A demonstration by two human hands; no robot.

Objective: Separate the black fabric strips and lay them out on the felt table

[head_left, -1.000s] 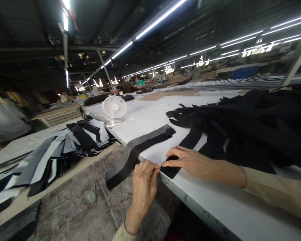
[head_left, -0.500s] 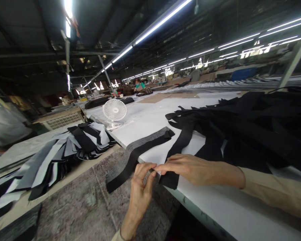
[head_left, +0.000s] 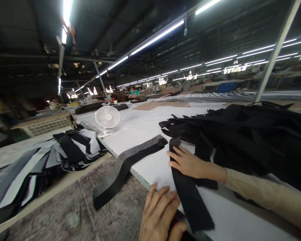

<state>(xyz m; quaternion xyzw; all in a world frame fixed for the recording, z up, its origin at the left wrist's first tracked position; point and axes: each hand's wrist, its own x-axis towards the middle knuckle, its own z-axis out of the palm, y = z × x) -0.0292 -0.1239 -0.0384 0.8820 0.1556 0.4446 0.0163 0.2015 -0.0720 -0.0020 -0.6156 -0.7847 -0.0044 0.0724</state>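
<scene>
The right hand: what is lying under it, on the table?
A black fabric strip runs under the right hand, over the white table. The part beneath the palm is hidden, so other layers cannot be seen.

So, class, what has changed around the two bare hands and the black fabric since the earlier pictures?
The long black fabric strip has been drawn out across the white table. The left hand has let go of its pinch and moved toward the near edge. The right hand has slid back, flat against the strip's upper part. The grey-and-black felt strip and white desk fan stayed put.
</scene>
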